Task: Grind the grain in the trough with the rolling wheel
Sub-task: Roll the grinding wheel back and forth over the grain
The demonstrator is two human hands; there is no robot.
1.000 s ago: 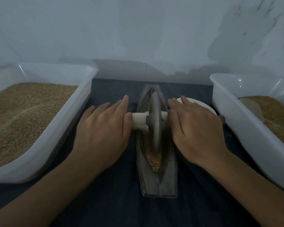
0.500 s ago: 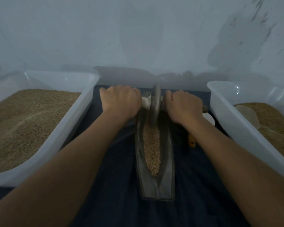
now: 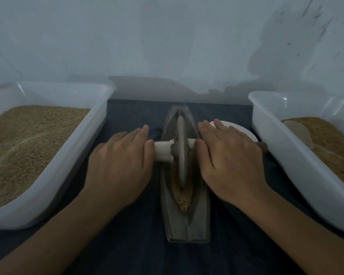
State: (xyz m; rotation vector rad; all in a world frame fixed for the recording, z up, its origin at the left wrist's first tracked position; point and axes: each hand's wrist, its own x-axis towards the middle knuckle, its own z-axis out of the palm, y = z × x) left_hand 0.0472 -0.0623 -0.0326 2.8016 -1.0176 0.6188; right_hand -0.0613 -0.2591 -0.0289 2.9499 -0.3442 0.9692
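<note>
A dark boat-shaped trough (image 3: 187, 225) lies lengthwise on the dark cloth in the middle. A grey rolling wheel (image 3: 181, 153) stands on edge in its groove, near the middle. Brown grain (image 3: 184, 195) fills the groove in front of the wheel. A pale axle handle (image 3: 162, 150) runs through the wheel to both sides. My left hand (image 3: 119, 165) lies flat on the left end of the handle, fingers straight. My right hand (image 3: 230, 161) presses flat on the right end and hides it.
A white tub (image 3: 54, 175) full of brown grain stands at the left. A second white tub (image 3: 298, 167) at the right holds grain and a pale scoop (image 3: 298, 130). A white bowl (image 3: 240, 129) sits behind my right hand. A grey wall is close behind.
Both hands have rolled the wheel back from the far end of the trough to its middle. The fingers, curled over the handle before, are now stretched flat.
</note>
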